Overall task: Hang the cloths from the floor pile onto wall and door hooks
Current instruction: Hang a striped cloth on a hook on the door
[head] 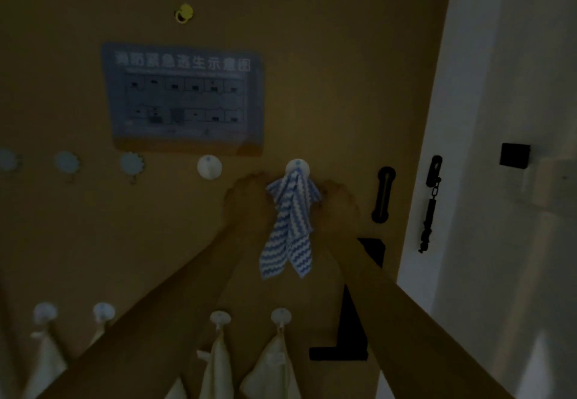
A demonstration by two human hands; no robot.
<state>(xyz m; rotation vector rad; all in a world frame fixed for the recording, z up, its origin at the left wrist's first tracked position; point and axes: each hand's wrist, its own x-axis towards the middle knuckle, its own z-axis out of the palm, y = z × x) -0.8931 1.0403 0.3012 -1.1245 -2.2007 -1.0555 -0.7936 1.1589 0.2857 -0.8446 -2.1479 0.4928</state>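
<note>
Striped cloth (pixel 288 226) hangs from a white hook (pixel 297 166) on the door (pixel 327 70). Our left hand (pixel 249 201) and right hand (pixel 335 203) pinch its upper edges with curled fingers.

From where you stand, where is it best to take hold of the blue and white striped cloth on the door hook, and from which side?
Probably the bunched top of the striped cloth, just under the round white hook. The fabric gathers narrow there and the two tails hang free below. Come from the sides, as the left hand and right hand do now, since the door lies behind.

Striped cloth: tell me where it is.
In the head view the striped cloth hangs from a white hook on the door, between both hands, below the sign.
</note>
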